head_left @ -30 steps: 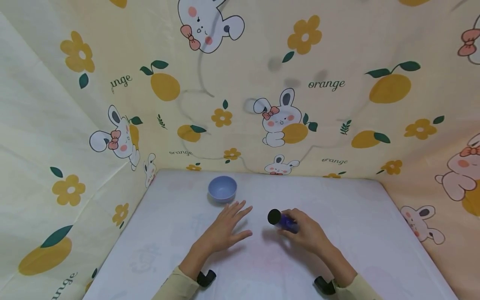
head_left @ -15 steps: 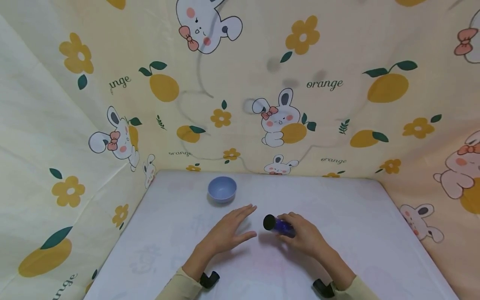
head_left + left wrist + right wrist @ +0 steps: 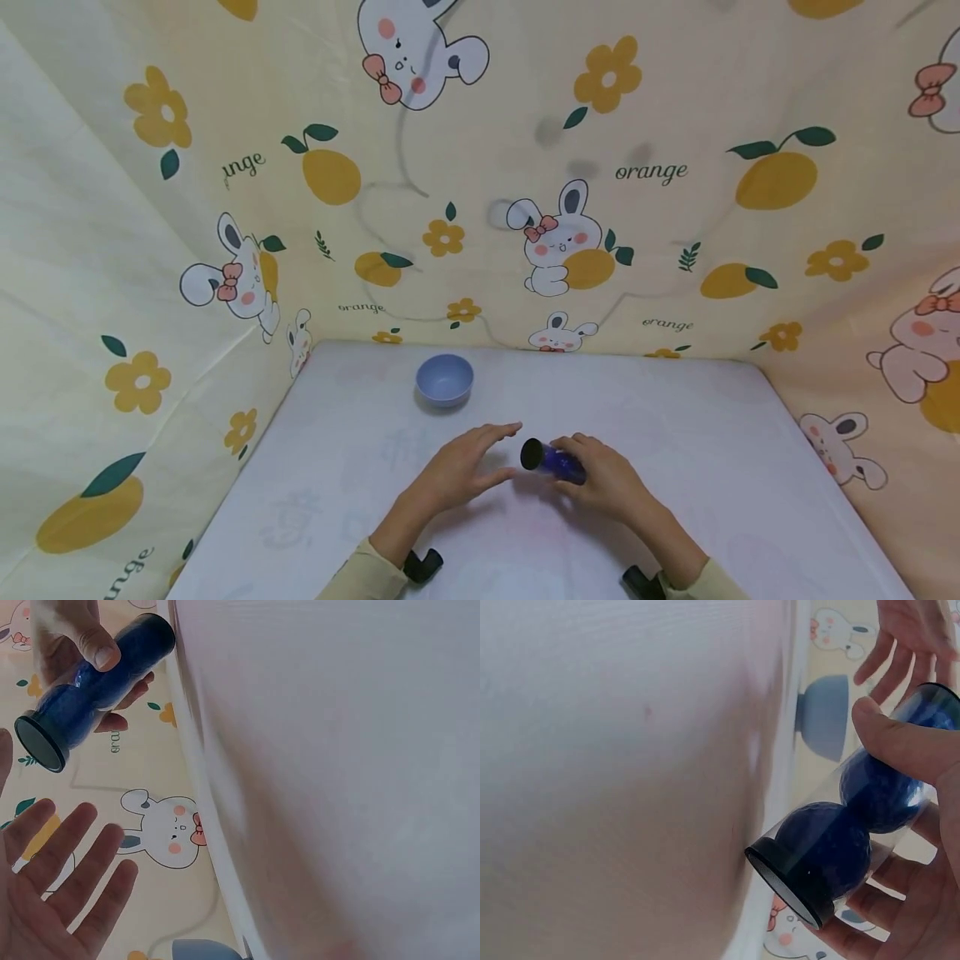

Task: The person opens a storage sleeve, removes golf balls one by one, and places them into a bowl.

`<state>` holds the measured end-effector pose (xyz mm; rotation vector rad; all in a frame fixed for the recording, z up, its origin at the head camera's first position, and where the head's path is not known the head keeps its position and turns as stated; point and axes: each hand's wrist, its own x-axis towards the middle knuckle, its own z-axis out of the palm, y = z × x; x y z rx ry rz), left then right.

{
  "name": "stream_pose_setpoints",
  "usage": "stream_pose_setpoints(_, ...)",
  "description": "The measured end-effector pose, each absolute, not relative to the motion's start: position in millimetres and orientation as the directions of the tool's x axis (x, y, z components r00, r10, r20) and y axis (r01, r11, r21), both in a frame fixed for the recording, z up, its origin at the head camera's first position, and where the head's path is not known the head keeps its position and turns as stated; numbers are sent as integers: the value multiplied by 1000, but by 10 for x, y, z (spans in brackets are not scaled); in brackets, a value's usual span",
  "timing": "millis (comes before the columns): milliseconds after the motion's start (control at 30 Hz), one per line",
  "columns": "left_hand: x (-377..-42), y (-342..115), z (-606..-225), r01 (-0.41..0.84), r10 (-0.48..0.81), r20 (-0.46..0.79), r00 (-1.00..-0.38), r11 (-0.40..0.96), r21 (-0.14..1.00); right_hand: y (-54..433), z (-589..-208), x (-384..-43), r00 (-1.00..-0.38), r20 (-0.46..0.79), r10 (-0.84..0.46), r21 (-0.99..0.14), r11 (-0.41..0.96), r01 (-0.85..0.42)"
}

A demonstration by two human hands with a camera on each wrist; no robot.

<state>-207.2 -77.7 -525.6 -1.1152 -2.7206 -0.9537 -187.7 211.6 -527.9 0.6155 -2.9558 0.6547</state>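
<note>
My right hand grips a clear tube with black end caps, holding it tilted above the table. Inside the tube, the right wrist view shows dark blue balls, with the thumb on one side and the fingers curled round the other. Just left of the tube's black cap, my left hand hovers with its fingers extended and thumb apart, holding nothing. A gap between that hand and the cap is visible in the left wrist view, where the tube hangs above the spread fingers.
A light blue bowl stands upright on the white table, beyond my left hand near the back edge. Patterned cloth walls off the back and both sides.
My right hand has brought the tube slightly left and nearer to me. The left hand has drifted right and toward me, narrowing the gap to the tube's cap. The bowl stays put.
</note>
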Motion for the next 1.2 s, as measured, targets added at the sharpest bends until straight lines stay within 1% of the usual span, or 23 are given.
stream_pose_setpoints(133, -2074, -768, -5255, 657, 628, 267, -731, 542, 524, 2119, -5283, -1878, -916, 130, -380, -380, 834, -400)
stream_pose_setpoints(367, -2078, -757, -5237, 623, 624, 221, -749, 552, 554, 2126, -5274, -1857, -898, 148, -415, -371, 818, -440)
stream_pose_setpoints(567, -2082, -750, -5265, 635, 630, 235, -740, 540, 553, 2126, -5290, -1848, -883, 171, -437, -365, 804, -469)
stream_pose_setpoints(967, -2064, -740, -5311, 654, 643, 254, -723, 518, 552, 2101, -5286, -1815, -889, 137, -438, -370, 809, -456)
stream_pose_setpoints(1200, -2050, -727, -5286, 654, 657, 230, -718, 522, 548, 2091, -5280, -1800, -886, 121, -448, -371, 807, -459)
